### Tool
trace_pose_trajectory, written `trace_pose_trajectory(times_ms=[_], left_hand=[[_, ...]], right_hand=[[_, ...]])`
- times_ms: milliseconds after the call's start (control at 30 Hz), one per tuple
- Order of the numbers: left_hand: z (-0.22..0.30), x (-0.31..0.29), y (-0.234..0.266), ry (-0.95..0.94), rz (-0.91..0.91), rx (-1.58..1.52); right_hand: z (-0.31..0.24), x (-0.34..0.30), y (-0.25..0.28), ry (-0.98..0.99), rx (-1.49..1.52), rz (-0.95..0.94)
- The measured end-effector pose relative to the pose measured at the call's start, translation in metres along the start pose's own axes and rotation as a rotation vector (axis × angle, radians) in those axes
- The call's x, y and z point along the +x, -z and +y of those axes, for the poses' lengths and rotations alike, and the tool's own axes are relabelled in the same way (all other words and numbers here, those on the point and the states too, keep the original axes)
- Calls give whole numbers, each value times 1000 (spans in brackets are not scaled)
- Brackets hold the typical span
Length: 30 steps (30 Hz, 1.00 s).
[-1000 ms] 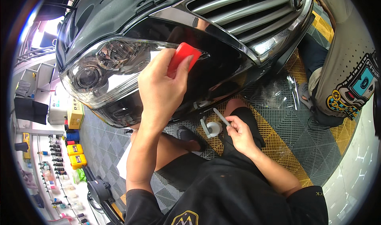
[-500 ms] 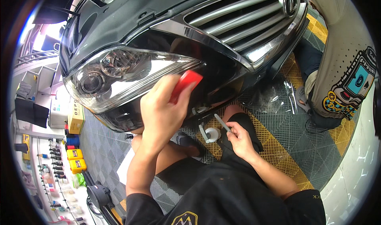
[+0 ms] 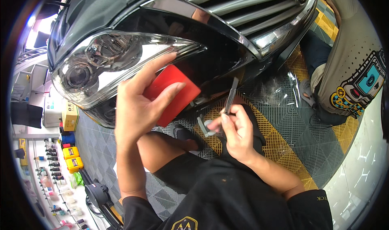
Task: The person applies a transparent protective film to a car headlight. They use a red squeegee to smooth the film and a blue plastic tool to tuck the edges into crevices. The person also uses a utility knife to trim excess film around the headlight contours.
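My left hand (image 3: 137, 106) grips a flat red squeegee (image 3: 176, 93), thumb across its face and forefinger stretched along its upper edge. It is raised in front of the car's bumper, just below the clear headlight (image 3: 97, 63); whether the squeegee touches the car I cannot tell. My right hand (image 3: 240, 138) pinches a slim grey utility knife (image 3: 231, 95) between thumb and fingers, its tip pointing up toward the bumper. Part of this hand is blurred. Behind it, between my legs, a spray bottle (image 3: 208, 128) with a grey trigger is partly hidden.
Another person in a beige printed top (image 3: 356, 76) is close on the right, beside the chrome grille (image 3: 251, 15). Crumpled clear film (image 3: 279, 90) lies on the grey and yellow floor tiles (image 3: 296, 128). At left are yellow cases (image 3: 74, 164), a cardboard box (image 3: 70, 116) and racked bottles (image 3: 52, 165).
My left hand has moved left and lower, turning the squeegee so its broad face shows. My right hand has lifted the knife and tilted it more upright. The view has shifted slightly.
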<state>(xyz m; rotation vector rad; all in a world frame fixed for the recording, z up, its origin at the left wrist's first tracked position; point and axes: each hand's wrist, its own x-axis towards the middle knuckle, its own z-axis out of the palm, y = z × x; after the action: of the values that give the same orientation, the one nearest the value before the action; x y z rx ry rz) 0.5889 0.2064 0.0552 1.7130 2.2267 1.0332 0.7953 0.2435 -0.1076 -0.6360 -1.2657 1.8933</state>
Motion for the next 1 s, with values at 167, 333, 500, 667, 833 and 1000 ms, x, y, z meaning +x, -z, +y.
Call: trace_pose_trajectory(times_ms=[167,333,500,667,833,1000], left_hand=[[-11,4,31,-32,-224,115],[-46,7,61,-79,-197,123],[-84,-7,79,-164,3,294],[-104,-12,83,-256,-3,242],[-110,-15,86,-308,0,243],[-112,-18,84,-283,7,210]], right_hand=[[-17,31,-37,-148,174,-24],[-16,61,-51,-127,230,-121],[-23,76,-69,-129,260,-135],[-30,79,-74,-110,226,-32],[-36,79,-72,-132,237,-15],[-32,76,-69,-120,226,-38]])
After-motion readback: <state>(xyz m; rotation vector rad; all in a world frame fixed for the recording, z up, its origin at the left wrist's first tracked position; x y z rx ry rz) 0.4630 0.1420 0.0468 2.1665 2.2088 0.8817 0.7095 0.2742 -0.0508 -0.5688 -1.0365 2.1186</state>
